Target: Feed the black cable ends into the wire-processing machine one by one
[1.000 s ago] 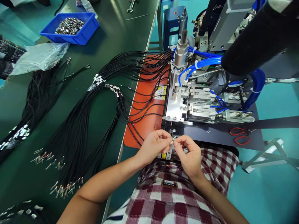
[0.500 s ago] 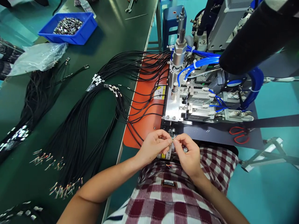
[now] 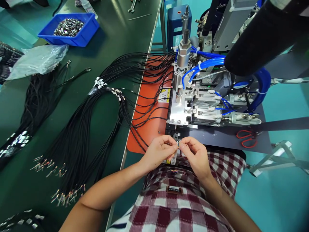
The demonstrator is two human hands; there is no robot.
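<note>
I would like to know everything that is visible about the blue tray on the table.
The blue tray is a shallow, roughly rectangular container with an open top, sloping walls and a smooth surface that looks like plastic. It stands upright on the dark green table, and holds a loose heap of small, shiny, metal-looking pieces. A clear plastic bag lies close to its near side; whether they touch is hard to tell.

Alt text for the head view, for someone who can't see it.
A person's left hand and right hand pinch a tiny piece, too small to make out, beside a metal machine with blue hoses. On the left, bundled black cables and a blue bin of metal parts rest on a green table.
</note>
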